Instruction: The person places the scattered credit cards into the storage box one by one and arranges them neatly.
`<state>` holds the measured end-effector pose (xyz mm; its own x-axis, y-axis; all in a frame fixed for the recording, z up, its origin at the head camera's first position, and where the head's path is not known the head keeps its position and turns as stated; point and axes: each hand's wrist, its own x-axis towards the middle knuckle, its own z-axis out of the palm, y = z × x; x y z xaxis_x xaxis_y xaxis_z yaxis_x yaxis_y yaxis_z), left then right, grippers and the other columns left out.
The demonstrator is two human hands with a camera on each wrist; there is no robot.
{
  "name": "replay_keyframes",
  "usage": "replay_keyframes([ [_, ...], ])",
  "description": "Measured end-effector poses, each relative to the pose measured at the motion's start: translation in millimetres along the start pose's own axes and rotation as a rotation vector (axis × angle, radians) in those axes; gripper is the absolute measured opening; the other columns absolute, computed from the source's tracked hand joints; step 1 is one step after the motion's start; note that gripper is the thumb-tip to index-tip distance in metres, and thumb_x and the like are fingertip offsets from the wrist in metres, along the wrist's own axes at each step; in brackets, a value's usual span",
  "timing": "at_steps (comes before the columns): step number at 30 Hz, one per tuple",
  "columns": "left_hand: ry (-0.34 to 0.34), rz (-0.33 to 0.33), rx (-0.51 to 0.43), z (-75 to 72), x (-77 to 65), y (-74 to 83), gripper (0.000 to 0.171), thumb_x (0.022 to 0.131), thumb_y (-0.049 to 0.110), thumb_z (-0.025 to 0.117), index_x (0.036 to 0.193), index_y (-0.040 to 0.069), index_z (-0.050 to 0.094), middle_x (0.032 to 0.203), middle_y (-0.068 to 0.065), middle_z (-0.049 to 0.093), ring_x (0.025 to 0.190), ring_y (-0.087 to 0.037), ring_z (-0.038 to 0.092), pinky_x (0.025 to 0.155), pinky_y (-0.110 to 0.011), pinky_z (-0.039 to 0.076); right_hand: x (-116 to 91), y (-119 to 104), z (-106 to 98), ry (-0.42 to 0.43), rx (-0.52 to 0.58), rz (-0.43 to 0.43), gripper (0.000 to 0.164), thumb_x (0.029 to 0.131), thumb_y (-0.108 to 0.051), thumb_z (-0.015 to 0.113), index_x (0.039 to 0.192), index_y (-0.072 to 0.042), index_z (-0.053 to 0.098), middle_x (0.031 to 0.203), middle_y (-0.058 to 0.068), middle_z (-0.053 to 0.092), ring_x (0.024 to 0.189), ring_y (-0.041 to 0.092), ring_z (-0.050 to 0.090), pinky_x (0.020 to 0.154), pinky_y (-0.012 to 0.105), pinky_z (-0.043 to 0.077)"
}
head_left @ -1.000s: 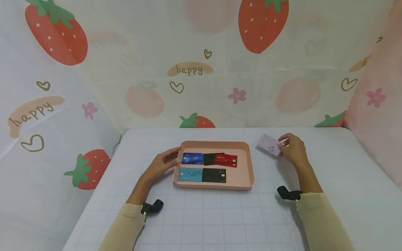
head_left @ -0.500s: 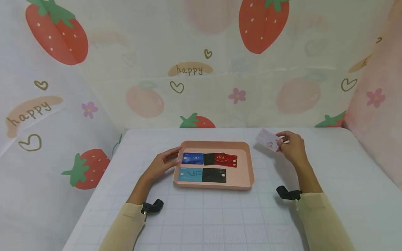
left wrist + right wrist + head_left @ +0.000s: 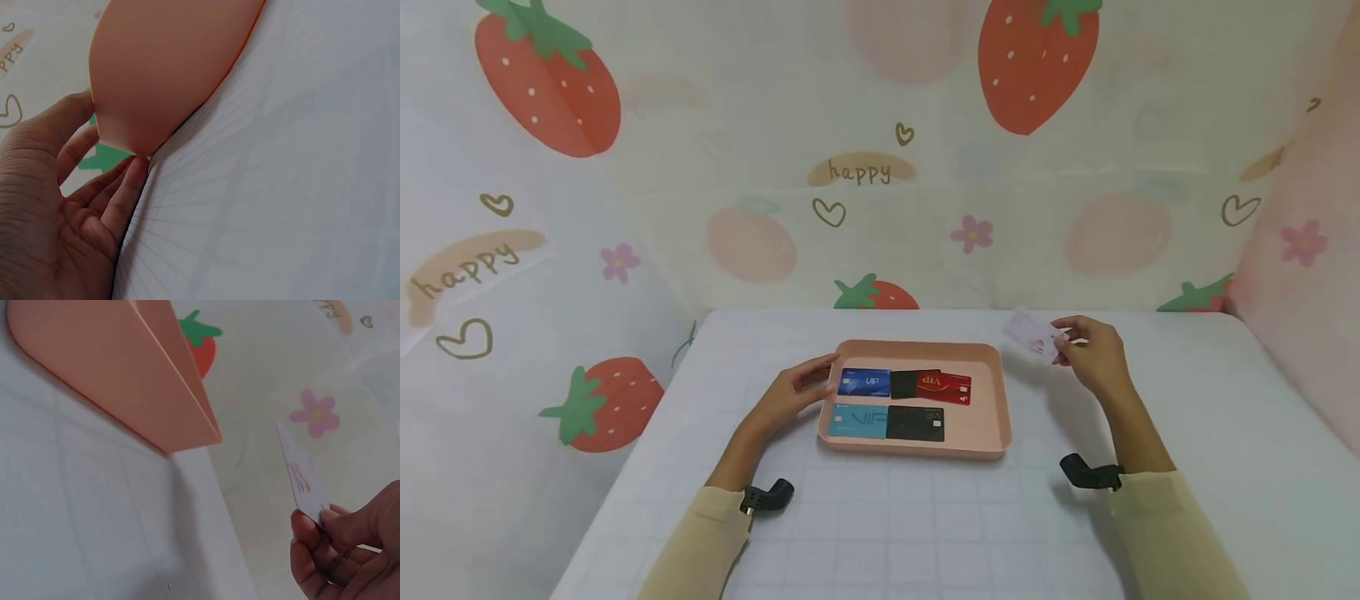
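Note:
A pale pink-and-white card point(image 3: 1032, 335) is pinched by its near edge between the thumb and fingers of my right hand point(image 3: 1093, 354). In the right wrist view the card point(image 3: 300, 472) tilts up above the table, apart from the tray. My left hand point(image 3: 788, 398) touches the left end of the peach tray point(image 3: 988, 408); the left wrist view has its fingers point(image 3: 128, 197) against the outer wall and low corner. Inside the tray lie a blue VIP card point(image 3: 865, 382), a red VIP card point(image 3: 946, 387) overlapping a dark card point(image 3: 904, 384), a light blue VIP card point(image 3: 859, 421) and a black VIP card point(image 3: 916, 423).
A white table point(image 3: 925, 525) carries the tray. Cloth with strawberries and "happy" lettering hangs behind it as a back wall point(image 3: 1030, 192), with more cloth at both sides. Each wrist wears a black camera, one point(image 3: 769, 497) left and one point(image 3: 1086, 473) right.
My right hand has lifted the pale card and moved it slightly left. The left hand stays at the tray, and the cards inside it keep their places. The head view has shifted a little.

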<state>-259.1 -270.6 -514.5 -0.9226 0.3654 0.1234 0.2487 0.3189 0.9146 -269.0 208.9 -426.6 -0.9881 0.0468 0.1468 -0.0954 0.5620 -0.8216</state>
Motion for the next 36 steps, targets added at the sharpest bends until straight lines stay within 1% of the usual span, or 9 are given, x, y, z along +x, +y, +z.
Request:
replay_keyframes([
  [3,0.005,-0.018,0.012,1.4,-0.5,1.0,0.060,0.098,0.020,0.069,0.153,0.013,0.047,0.153,-0.012,0.049,0.139,-0.032,0.048,0.114,-0.050,0.040,-3.0,-3.4,0.2,-0.014,0.005,-0.021,0.028,0.098,0.002,0.060,0.125,0.007,0.065,0.102,0.025,0.066,0.072,0.031,0.072,0.065,0.026,0.060],
  [9,-0.003,0.018,0.024,0.9,1.6,2.7,0.059,0.099,0.017,0.068,0.153,0.009,0.046,0.153,-0.014,0.048,0.140,-0.033,0.047,0.115,-0.048,0.038,-7.1,-11.9,2.8,-0.059,0.005,-0.061,0.028,0.098,0.001,0.060,0.125,0.007,0.065,0.101,0.025,0.066,0.073,0.035,0.071,0.066,0.025,0.060],
  [11,-0.005,0.023,0.013,0.6,2.5,2.8,0.058,0.099,0.016,0.068,0.153,0.008,0.046,0.154,-0.015,0.048,0.140,-0.033,0.046,0.115,-0.048,0.037,-9.2,-15.2,4.4,-0.076,-0.010,-0.066,0.028,0.099,0.000,0.059,0.125,0.006,0.065,0.100,0.023,0.066,0.074,0.035,0.071,0.065,0.024,0.059],
  [13,-0.008,0.025,0.007,0.2,2.8,2.9,0.058,0.099,0.016,0.068,0.152,0.008,0.046,0.154,-0.016,0.048,0.140,-0.034,0.046,0.116,-0.048,0.037,-11.2,-17.8,6.2,-0.097,-0.025,-0.071,0.027,0.099,0.000,0.059,0.125,0.005,0.065,0.099,0.022,0.066,0.074,0.034,0.071,0.066,0.026,0.058],
  [19,-0.008,0.008,-0.012,0.2,1.6,2.6,0.058,0.099,0.015,0.068,0.152,0.007,0.047,0.153,-0.016,0.048,0.140,-0.034,0.046,0.115,-0.050,0.037,-17.3,-23.5,13.4,-0.158,-0.040,-0.076,0.027,0.097,0.002,0.061,0.123,0.005,0.066,0.097,0.021,0.067,0.073,0.034,0.070,0.064,0.029,0.057],
  [24,-0.003,-0.002,-0.008,0.5,0.6,2.6,0.058,0.098,0.015,0.069,0.152,0.008,0.047,0.153,-0.015,0.049,0.139,-0.033,0.047,0.114,-0.048,0.038,-22.2,-27.1,19.0,-0.206,-0.045,-0.075,0.026,0.097,0.002,0.063,0.123,0.004,0.066,0.099,0.020,0.066,0.073,0.026,0.069,0.065,0.028,0.057],
  [27,-0.004,0.010,0.002,0.7,1.0,1.4,0.058,0.099,0.015,0.068,0.152,0.008,0.047,0.152,-0.016,0.049,0.139,-0.034,0.048,0.114,-0.050,0.038,-25.0,-29.5,20.9,-0.237,-0.049,-0.070,0.026,0.097,0.001,0.062,0.123,0.004,0.066,0.100,0.019,0.066,0.075,0.023,0.068,0.068,0.031,0.058],
  [33,0.003,0.001,0.014,0.2,1.9,-1.6,0.059,0.098,0.019,0.069,0.153,0.013,0.047,0.152,-0.011,0.051,0.139,-0.030,0.048,0.115,-0.048,0.039,-28.8,-33.0,26.4,-0.293,-0.042,-0.059,0.026,0.097,0.002,0.062,0.123,0.005,0.066,0.102,0.019,0.068,0.080,0.025,0.069,0.073,0.042,0.060],
  [36,0.004,-0.001,0.015,0.0,1.0,-2.3,0.059,0.098,0.020,0.070,0.152,0.014,0.048,0.152,-0.010,0.051,0.139,-0.030,0.048,0.115,-0.048,0.039,-30.0,-33.3,30.8,-0.317,-0.039,-0.064,0.026,0.096,0.004,0.061,0.122,0.006,0.066,0.101,0.020,0.067,0.082,0.026,0.070,0.072,0.042,0.061],
])
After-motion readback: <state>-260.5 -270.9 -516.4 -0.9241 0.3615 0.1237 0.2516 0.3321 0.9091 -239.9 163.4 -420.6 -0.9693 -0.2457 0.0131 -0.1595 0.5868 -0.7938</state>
